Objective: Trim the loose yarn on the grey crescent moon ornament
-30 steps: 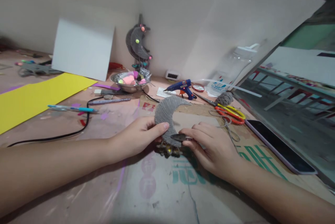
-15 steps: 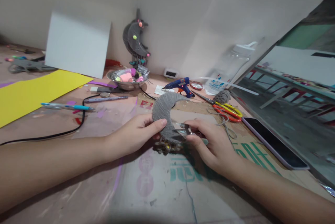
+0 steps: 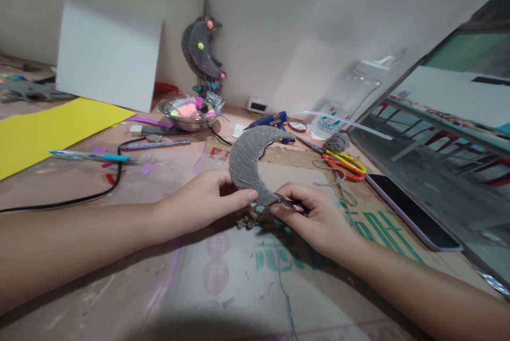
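Observation:
A grey crescent moon wrapped in yarn [image 3: 247, 165] stands tilted above the worktop. My left hand [image 3: 211, 197] grips its lower left part, thumb in front and fingers behind. At the moon's lower right tip, my right hand [image 3: 306, 213] is closed on a small dark metallic object [image 3: 290, 203], mostly hidden by the fingers; its kind cannot be made out. Beneath the moon hangs a cluster of small brownish, shiny pieces [image 3: 249, 218]. Behind the upper tip lies a blue glue gun [image 3: 266, 120], partly covered by the moon.
Scissors with red and yellow handles [image 3: 345, 165], a ball of grey yarn [image 3: 336, 142] and a phone [image 3: 412, 211] lie to the right. A metal bowl [image 3: 191, 122], a pen [image 3: 93, 156], a black cord [image 3: 119, 171] and yellow sheet [image 3: 59, 131] are left. A bottle [image 3: 350, 96] stands behind.
The moon has tilted, its upper tip now further right. My right hand has closed in on the lower tip, and the metallic object shows less. The whole view has shifted slightly.

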The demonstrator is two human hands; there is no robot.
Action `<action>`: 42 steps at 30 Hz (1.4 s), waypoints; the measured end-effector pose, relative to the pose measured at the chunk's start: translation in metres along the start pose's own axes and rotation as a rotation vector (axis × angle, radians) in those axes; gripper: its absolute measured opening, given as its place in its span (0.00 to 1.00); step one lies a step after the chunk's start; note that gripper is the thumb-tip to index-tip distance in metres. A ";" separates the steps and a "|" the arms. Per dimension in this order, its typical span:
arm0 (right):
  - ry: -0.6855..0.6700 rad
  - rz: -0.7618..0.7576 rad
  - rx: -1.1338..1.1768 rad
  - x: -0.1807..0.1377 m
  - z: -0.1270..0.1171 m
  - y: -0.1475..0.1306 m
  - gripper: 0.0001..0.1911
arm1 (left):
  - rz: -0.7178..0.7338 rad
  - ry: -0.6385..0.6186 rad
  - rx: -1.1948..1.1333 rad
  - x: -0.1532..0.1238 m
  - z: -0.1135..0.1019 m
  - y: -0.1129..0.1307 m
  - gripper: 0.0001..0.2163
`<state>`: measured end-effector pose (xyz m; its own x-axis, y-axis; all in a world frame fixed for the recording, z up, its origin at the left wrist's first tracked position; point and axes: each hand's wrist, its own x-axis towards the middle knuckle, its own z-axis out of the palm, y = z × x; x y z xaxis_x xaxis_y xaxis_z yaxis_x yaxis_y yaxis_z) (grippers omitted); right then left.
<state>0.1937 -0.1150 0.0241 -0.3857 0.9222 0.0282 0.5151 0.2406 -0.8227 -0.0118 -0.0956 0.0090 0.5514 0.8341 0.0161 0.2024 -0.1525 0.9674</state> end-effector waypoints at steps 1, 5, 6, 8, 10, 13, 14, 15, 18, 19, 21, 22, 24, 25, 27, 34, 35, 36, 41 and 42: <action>-0.008 -0.010 0.011 0.000 0.000 0.000 0.08 | -0.007 -0.003 0.022 -0.001 0.000 0.002 0.11; -0.034 -0.046 0.030 -0.001 -0.001 0.002 0.07 | -0.010 0.000 0.048 -0.001 0.001 0.004 0.11; -0.040 -0.051 0.029 -0.001 -0.001 0.003 0.07 | -0.009 0.006 0.046 -0.001 0.001 0.004 0.11; -0.051 -0.058 0.015 -0.002 -0.003 0.004 0.08 | -0.003 0.022 0.028 0.000 0.001 0.002 0.12; -0.058 -0.055 0.001 -0.003 -0.004 0.005 0.09 | 0.003 0.027 -0.002 0.001 0.001 0.000 0.11; -0.064 -0.039 -0.004 -0.004 -0.005 0.006 0.10 | 0.016 0.028 -0.074 0.001 0.001 -0.003 0.07; -0.063 -0.036 -0.006 -0.004 -0.005 0.006 0.10 | 0.019 0.029 -0.108 0.001 0.001 -0.003 0.06; -0.064 -0.037 -0.007 -0.004 -0.005 0.005 0.10 | 0.016 0.033 -0.145 0.001 0.001 -0.004 0.05; -0.067 -0.038 -0.010 -0.004 -0.004 0.005 0.09 | -0.026 0.070 -0.227 0.000 0.002 -0.004 0.09; -0.069 -0.038 -0.011 -0.004 -0.004 0.005 0.09 | -0.042 0.086 -0.246 0.000 0.002 -0.004 0.11; -0.075 -0.045 -0.017 -0.003 -0.004 0.005 0.09 | -0.052 0.099 -0.287 0.001 0.002 -0.004 0.14; -0.078 -0.049 -0.021 -0.003 -0.004 0.005 0.09 | -0.046 0.096 -0.311 0.002 0.002 -0.004 0.14; -0.070 -0.058 -0.018 -0.002 -0.004 0.004 0.09 | -0.026 0.085 -0.349 0.002 0.003 -0.005 0.12; -0.058 -0.064 -0.009 -0.002 -0.004 0.004 0.09 | -0.020 0.077 -0.351 0.002 0.003 -0.005 0.12; -0.024 -0.067 0.016 0.000 -0.004 0.003 0.09 | -0.017 0.055 -0.330 0.002 0.003 -0.006 0.12; 0.010 -0.137 0.047 -0.001 -0.004 0.003 0.13 | -0.019 -0.001 -0.145 -0.001 0.002 -0.001 0.12; 0.019 -0.135 0.041 -0.001 -0.004 0.003 0.14 | -0.017 0.007 -0.117 -0.001 0.002 0.000 0.12; 0.023 -0.118 0.034 -0.001 -0.003 0.003 0.13 | -0.011 0.013 -0.097 -0.001 0.001 0.001 0.12; -0.046 0.050 0.074 0.001 0.002 -0.002 0.07 | 0.023 0.013 -0.044 -0.002 0.001 0.000 0.13; -0.064 0.070 0.093 0.001 0.003 -0.003 0.07 | 0.028 0.013 -0.036 -0.002 0.001 0.000 0.13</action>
<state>0.1895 -0.1156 0.0249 -0.4010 0.9138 -0.0649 0.4703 0.1445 -0.8706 -0.0121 -0.0972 0.0084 0.5455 0.8369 0.0461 0.1577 -0.1565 0.9750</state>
